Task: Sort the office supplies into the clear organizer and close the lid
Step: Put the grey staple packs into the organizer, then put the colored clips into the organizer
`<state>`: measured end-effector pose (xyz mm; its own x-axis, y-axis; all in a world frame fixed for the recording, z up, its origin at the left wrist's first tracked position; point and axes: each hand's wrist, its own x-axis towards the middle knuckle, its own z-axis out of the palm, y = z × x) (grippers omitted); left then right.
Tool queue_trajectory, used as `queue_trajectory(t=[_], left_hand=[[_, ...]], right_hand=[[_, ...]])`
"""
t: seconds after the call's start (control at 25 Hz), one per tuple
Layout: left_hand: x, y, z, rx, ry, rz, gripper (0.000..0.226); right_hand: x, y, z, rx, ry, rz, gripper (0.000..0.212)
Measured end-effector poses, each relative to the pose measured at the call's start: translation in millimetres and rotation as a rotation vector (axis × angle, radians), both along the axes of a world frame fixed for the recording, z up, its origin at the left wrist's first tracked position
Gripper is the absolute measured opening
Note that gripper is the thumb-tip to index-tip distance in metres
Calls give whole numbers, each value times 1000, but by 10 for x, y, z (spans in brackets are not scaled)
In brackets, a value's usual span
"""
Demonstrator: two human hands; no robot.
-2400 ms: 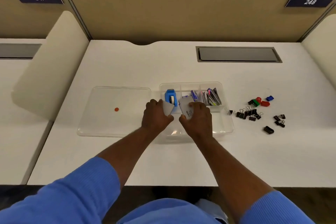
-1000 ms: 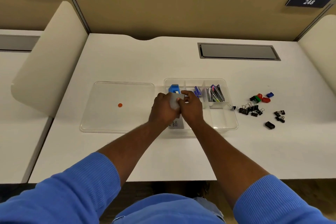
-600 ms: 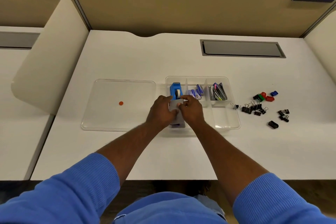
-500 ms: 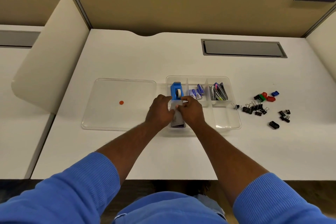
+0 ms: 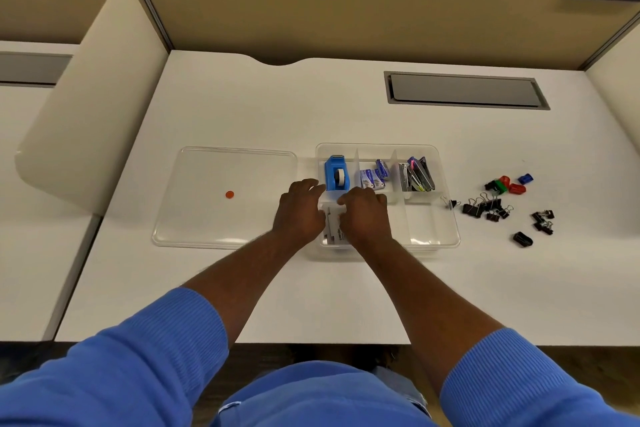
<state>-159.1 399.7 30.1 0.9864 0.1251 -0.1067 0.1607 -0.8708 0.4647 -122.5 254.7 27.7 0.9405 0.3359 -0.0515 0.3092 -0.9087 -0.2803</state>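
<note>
The clear organizer [image 5: 446,218] sits mid-desk, its lid [image 5: 225,218] lying flat to the left with an orange dot on it. My left hand [image 5: 299,211] and my right hand [image 5: 365,218] meet over the organizer's front left compartment, both on a stack of white packets [image 5: 335,231] resting low in it. A blue tape dispenser [image 5: 335,173] fills the back left compartment, small staple boxes [image 5: 374,177] the back middle, and staplers [image 5: 417,175] the back right. Black binder clips [image 5: 485,208] and coloured clips [image 5: 507,184] lie on the desk to the right.
More black clips [image 5: 542,220] and a single one [image 5: 522,239] lie farther right. A grey cable hatch [image 5: 464,90] is set into the desk at the back right. Padded dividers [image 5: 86,97] flank the desk, with a partition wall behind.
My hands brought two separate bunches of white packets together and lowered them into the front left compartment. The packets now rest inside with both hands pressing on them.
</note>
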Motion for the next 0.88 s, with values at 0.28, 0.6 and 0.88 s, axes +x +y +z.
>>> queue_trajectory(t=[0.28,0.6,0.88], left_hand=[[5,-9,89,-4,-17,-30,62],[274,-394,280,-27,-75,-168,72],[654,-1256,277,-46,-118,-217,73]], right_hand=[[-62,-170,13,48,-12,40,55],[11,-749,236,52,-95,-14,72],[305,-1606,347,122,-111,-77,69]])
